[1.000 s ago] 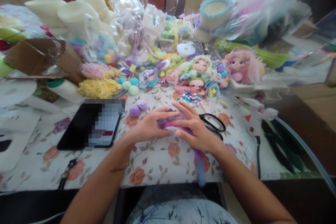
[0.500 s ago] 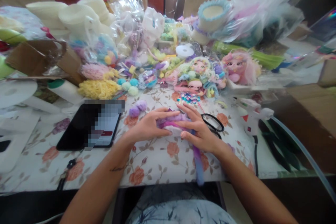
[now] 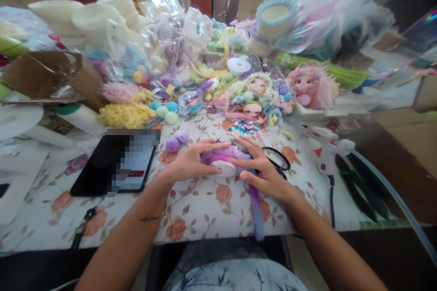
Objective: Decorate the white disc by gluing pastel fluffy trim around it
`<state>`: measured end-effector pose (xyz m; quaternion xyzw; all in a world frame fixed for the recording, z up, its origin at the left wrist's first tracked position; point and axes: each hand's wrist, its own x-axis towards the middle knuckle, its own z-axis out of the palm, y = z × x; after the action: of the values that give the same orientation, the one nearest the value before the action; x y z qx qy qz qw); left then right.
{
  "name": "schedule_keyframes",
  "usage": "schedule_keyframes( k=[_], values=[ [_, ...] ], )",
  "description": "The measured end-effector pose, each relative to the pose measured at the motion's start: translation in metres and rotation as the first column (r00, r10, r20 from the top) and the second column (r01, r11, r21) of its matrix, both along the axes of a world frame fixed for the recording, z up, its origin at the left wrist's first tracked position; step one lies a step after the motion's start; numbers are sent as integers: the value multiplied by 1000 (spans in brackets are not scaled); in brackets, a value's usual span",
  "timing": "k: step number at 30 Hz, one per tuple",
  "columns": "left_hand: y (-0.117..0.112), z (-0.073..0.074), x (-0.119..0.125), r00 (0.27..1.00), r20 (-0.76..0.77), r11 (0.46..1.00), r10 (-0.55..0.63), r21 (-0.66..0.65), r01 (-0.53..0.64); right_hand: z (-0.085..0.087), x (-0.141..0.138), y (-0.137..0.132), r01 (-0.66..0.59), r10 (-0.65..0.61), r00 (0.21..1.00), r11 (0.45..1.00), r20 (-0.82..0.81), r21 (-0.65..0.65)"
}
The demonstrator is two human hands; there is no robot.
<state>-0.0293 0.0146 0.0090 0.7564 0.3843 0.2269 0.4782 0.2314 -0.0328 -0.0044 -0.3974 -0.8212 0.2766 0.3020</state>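
Note:
Between my two hands is a fuzzy purple piece with a white round disc [image 3: 224, 168] facing me and a pink-magenta band along its edge. My left hand [image 3: 187, 160] grips its left side, thumb at the disc and fingers over the top. My right hand [image 3: 264, 169] holds the right side, its fingers bent over the fuzz. From under that hand a fuzzy purple-to-blue strip [image 3: 256, 211] hangs down to the table's front edge. A small purple fuzzy bundle [image 3: 178, 141] lies just beyond my left hand. Black-handled scissors [image 3: 277, 157] lie beside my right hand, partly hidden.
A phone [image 3: 116, 163] lies at left. A white glue gun [image 3: 329, 145] and green-black pliers [image 3: 362, 188] are at right. Sequins [image 3: 244, 127], doll heads [image 3: 252, 110], pompoms [image 3: 170, 117], yellow fuzzy stems [image 3: 126, 115] and plastic bags [image 3: 334, 13] crowd the back. A cardboard box [image 3: 44, 75] stands at left.
The held piece has tilted so more of its white disc shows. My right thumb has drifted slightly right, off the disc. The rest of the scene shifts a little with the camera.

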Motion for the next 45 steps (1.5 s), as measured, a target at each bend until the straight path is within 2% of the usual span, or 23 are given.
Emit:
schedule_keyframes(
  k=[4, 9, 14, 20, 26, 35, 45],
  values=[
    [1, -2, -1, 1000, 11, 1000, 3, -17, -2, -1, 1, 1, -19, 19, 999, 1000, 27, -5],
    [2, 2, 0, 999, 47, 999, 5, -52, -2, 5, 4, 2, -17, 16, 1000, 999, -21, -38],
    [4, 0, 0, 990, 130, 985, 58, -168, -36, 3, 6, 1, 0, 0, 1000, 1000, -13, -3],
    [5, -2, 0, 976, 186, 941, 111, -337, -43, -1, 3, 1, -5, -2, 998, 996, 70, 93],
    [6, -1, 0, 980, 162, 942, 118, -329, -60, 0, 2, 0, -7, -32, 980, 981, 195, 196],
    [4, 0, 1, 969, 198, 911, 145, -408, -53, -1, 9, -5, -12, -48, 974, 964, 220, 264],
    [5, 1, 2, 961, 217, 891, 173, -450, -58, 1, 5, -5, -77, -17, 959, 946, 284, 315]
  ],
)
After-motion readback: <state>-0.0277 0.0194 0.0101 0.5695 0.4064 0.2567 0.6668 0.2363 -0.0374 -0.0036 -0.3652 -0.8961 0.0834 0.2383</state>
